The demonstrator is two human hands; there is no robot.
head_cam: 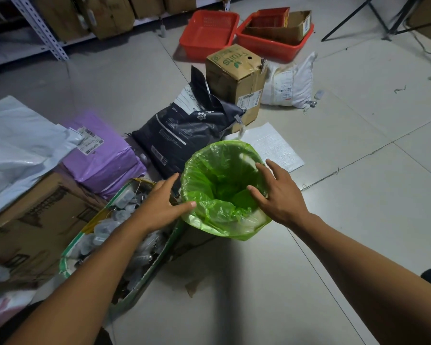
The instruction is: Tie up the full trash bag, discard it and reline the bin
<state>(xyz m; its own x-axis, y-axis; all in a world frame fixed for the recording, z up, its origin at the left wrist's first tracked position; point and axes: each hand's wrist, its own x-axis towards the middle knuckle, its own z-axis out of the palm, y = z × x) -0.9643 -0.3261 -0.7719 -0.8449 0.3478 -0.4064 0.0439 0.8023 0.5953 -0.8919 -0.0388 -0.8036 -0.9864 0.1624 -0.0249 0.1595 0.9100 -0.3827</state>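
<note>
Left hand (pixel 163 206), right hand (pixel 279 195) flat, released | green liner (pixel 209 215) hides bin

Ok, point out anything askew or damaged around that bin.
The green liner is folded unevenly over the rim, bunched and sagging lowest on the near side. The cardboard box behind has a torn, crumpled corner. Nothing looks spilled.

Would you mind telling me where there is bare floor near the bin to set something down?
Bare tile lies right of the green-lined bin, beyond the right hand, and in front of it between both forearms. The left is crowded: an open box of small plastic items, a purple parcel and a black pet-food bag.
</note>
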